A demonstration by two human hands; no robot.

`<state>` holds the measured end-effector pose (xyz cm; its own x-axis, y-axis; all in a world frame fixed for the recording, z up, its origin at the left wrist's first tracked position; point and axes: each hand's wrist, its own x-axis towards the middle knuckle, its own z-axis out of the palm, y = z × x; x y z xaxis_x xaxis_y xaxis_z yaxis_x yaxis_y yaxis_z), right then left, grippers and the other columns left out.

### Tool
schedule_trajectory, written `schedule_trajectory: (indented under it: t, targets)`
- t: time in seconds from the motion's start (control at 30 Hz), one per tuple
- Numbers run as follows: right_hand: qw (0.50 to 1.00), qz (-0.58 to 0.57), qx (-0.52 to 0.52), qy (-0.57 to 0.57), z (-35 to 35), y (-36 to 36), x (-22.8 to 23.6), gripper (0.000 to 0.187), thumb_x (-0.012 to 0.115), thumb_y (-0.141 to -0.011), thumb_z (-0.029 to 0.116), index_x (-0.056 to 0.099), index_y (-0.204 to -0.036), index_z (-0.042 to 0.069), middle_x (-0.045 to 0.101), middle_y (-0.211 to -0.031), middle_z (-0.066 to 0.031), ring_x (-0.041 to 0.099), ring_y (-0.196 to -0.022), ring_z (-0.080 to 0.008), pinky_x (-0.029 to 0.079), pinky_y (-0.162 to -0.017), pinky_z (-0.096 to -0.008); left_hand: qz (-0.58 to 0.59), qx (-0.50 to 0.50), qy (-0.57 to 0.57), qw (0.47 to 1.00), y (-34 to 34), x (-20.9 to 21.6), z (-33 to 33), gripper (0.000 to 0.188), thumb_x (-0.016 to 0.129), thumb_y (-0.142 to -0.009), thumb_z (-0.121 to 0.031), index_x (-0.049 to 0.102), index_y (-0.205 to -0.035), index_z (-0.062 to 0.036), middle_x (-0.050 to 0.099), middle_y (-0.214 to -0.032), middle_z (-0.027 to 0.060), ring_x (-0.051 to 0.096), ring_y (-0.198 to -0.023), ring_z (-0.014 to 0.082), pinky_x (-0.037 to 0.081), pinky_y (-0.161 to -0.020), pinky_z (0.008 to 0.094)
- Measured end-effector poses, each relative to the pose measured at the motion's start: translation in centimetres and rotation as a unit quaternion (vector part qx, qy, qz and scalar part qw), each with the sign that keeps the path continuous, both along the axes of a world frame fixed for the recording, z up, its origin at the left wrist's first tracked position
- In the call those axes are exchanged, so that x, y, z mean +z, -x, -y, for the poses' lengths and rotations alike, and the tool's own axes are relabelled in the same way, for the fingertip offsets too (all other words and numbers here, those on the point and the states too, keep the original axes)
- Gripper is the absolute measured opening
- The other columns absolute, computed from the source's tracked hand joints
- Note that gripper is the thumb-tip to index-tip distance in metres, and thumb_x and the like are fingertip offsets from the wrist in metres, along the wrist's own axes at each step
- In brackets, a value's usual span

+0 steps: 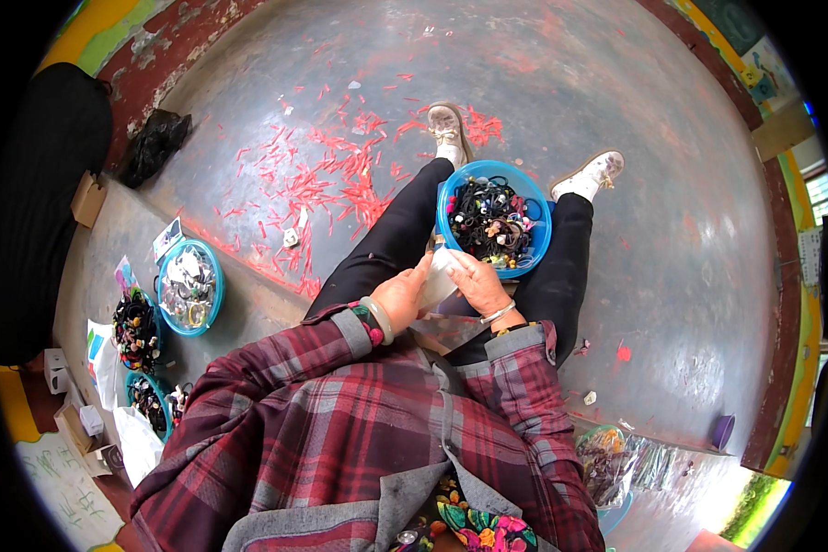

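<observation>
My left hand [401, 296] and my right hand [481, 284] meet over my lap, just in front of a blue plastic basket [544, 232]. Between them they grip a white flat packet [441, 274], its far end close to the basket's near rim. Fingers of both hands are closed on it; whether anything is inside cannot be made out. Heaped in the basket are black hair ties [489, 204] with small coloured charms and beads. The basket stands between my outstretched legs.
To my left are a blue basket of clear packets [190, 283], more baskets of dark hair ties [136, 336] and white bags [102, 361]. Red scraps [317, 179] litter the floor ahead. Behind right sit a bagged basket [605, 466] and a purple bowl [723, 431].
</observation>
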<state>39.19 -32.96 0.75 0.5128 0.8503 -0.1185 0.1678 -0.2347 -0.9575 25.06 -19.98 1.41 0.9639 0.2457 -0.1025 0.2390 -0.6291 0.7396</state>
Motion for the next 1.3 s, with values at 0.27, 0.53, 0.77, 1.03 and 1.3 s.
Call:
schedule_trajectory:
  t: [0.27, 0.53, 0.77, 1.03, 1.3]
  targets:
    - [0.998, -0.059, -0.006, 0.0, -0.3, 0.3, -1.3, 0.029, 0.05, -0.088, 0.018, 0.056, -0.112, 0.003, 0.06, -0.076, -0.0016, 0.052, -0.059, -0.0054, 0.042, -0.054, -0.0206, 0.014, 0.027, 0.005, 1.0, 0.1, 0.2, -0.3, 0.058, 0.054, -0.082, -0.009, 0.029, -0.133, -0.0025, 0.057, -0.098, 0.0185, 0.06, -0.083, 0.0324, 0.048, -0.071, 0.0379]
    - [0.952, -0.27, -0.088, -0.113, 0.1, -0.3, -1.3, 0.029, 0.05, -0.09, 0.018, 0.053, -0.113, 0.002, 0.06, -0.088, -0.0004, 0.055, -0.071, -0.0057, 0.045, -0.061, -0.0193, -0.064, 0.149, 0.658, 0.735, -0.1, 1.0, -2.3, 0.026, 0.06, -0.083, -0.011, 0.054, -0.106, -0.0006, 0.058, -0.093, 0.0074, 0.057, -0.079, 0.0126, 0.049, -0.069, 0.0263]
    - [0.929, -0.35, -0.012, -0.121, 0.5, -1.0, -0.4, 0.027, 0.061, -0.084, 0.016, 0.055, -0.106, 0.001, 0.061, -0.091, -0.0025, 0.056, -0.081, -0.0094, 0.045, -0.076, -0.024, -0.051, 0.103, 0.551, 0.827, 0.1, -0.7, -2.9, 0.019, 0.055, -0.086, -0.007, 0.055, -0.103, 0.0022, 0.06, -0.085, 0.0049, 0.058, -0.075, 0.0109, 0.048, -0.067, 0.0243]
    - [0.943, -0.32, -0.014, -0.089, 0.7, -0.8, -2.5, 0.018, 0.064, -0.08, 0.014, 0.062, -0.092, 0.001, 0.063, -0.079, -0.0022, 0.057, -0.069, -0.0078, 0.047, -0.063, -0.022, -0.08, 0.119, 0.344, 0.928, -0.7, 1.6, -2.6, 0.017, 0.059, -0.08, -0.005, 0.059, -0.096, 0.0018, 0.06, -0.08, 0.004, 0.055, -0.07, 0.0091, 0.046, -0.064, 0.0227]
    - [0.934, -0.351, -0.027, -0.06, 0.7, -0.7, -0.1, 0.019, 0.065, -0.079, 0.015, 0.062, -0.093, 0.002, 0.063, -0.079, -0.0018, 0.057, -0.067, -0.0085, 0.047, -0.058, -0.0225, -0.011, 0.174, 0.572, 0.801, -0.5, -0.3, -3.1, 0.016, 0.065, -0.075, -0.001, 0.051, -0.08, -0.0062, 0.055, -0.073, 0.0008, 0.053, -0.063, 0.0092, 0.045, -0.058, 0.0225]
